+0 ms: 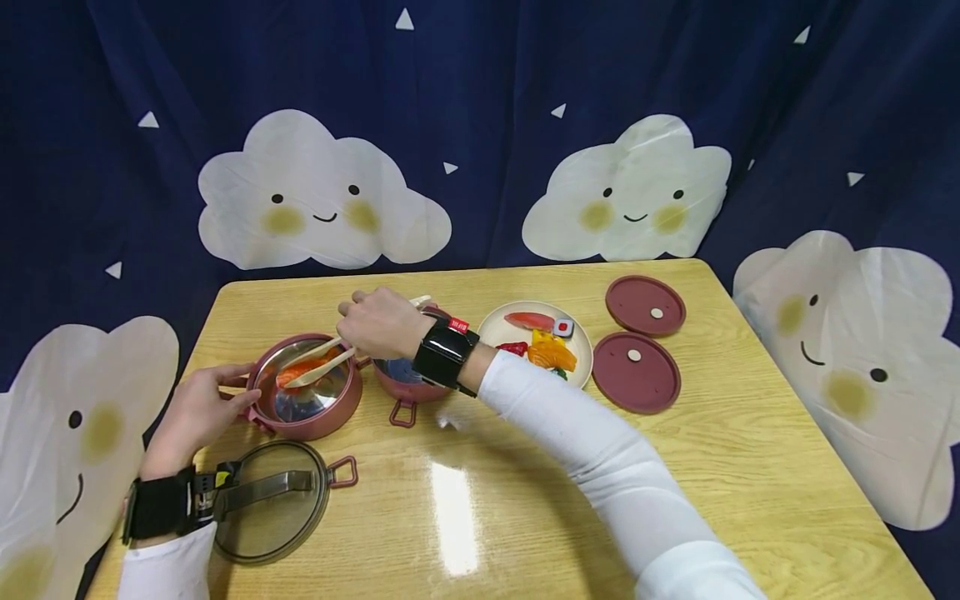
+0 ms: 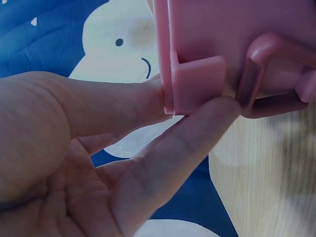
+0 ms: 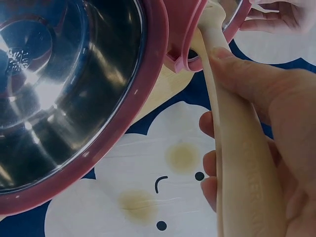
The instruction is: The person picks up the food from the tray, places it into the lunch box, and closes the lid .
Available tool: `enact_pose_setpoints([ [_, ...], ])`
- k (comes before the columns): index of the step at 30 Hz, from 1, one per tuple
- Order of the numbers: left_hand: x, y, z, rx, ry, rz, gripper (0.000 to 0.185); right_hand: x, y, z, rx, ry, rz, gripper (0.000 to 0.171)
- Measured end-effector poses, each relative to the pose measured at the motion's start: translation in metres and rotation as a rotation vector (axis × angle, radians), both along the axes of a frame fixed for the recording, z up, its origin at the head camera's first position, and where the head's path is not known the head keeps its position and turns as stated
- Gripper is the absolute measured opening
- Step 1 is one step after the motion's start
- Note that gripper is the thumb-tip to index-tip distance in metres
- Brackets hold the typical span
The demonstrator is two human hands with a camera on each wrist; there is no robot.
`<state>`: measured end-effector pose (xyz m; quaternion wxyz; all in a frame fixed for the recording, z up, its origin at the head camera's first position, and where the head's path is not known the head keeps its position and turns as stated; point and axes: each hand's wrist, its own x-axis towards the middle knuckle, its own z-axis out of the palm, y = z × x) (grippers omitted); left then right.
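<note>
My left hand (image 1: 198, 408) pinches the left edge of a pink pot (image 1: 318, 427) with a steel inside. In the left wrist view, thumb and finger close on a pink tab (image 2: 200, 84) at the rim. The right hand (image 1: 382, 323) grips cream tongs (image 3: 242, 158), reaching over from the right. The tongs' tips lie inside the left pot, at an orange-red food piece (image 1: 296, 372). A second pink pot (image 1: 408, 390) stands directly to the right, under my right hand and wrist, which partly cover it.
A glass lid (image 1: 262, 529) with a bar handle lies in front of the left pot. To the right stands a cream plate (image 1: 491, 327) bearing several play foods. Beyond it are two dark red round lids (image 1: 637, 387). A curtain with clouds hangs behind the table (image 1: 540, 500).
</note>
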<state>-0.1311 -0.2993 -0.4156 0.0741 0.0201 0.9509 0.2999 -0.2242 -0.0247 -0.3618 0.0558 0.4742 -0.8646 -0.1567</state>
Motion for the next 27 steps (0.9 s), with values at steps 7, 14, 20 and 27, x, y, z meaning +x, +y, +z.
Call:
enact_pose_setpoints([
  [7, 0.000, 0.000, 0.000, -0.002, 0.003, 0.002, 0.050, -0.001, 0.006, 0.004, 0.019, 0.016, -0.006, 0.031],
  [14, -0.002, 0.000, -0.001, -0.009, 0.000, 0.003, 0.050, 0.000, 0.021, 0.017, -0.003, 0.008, -0.011, 0.026],
  [20, -0.002, -0.001, -0.001, -0.015, 0.003, 0.001, 0.050, 0.001, 0.044, 0.031, -0.043, -0.052, -0.039, 0.028],
  [27, -0.002, -0.002, -0.001, -0.018, -0.002, 0.002, 0.050, 0.004, 0.076, 0.052, -0.061, -0.094, -0.070, 0.036],
])
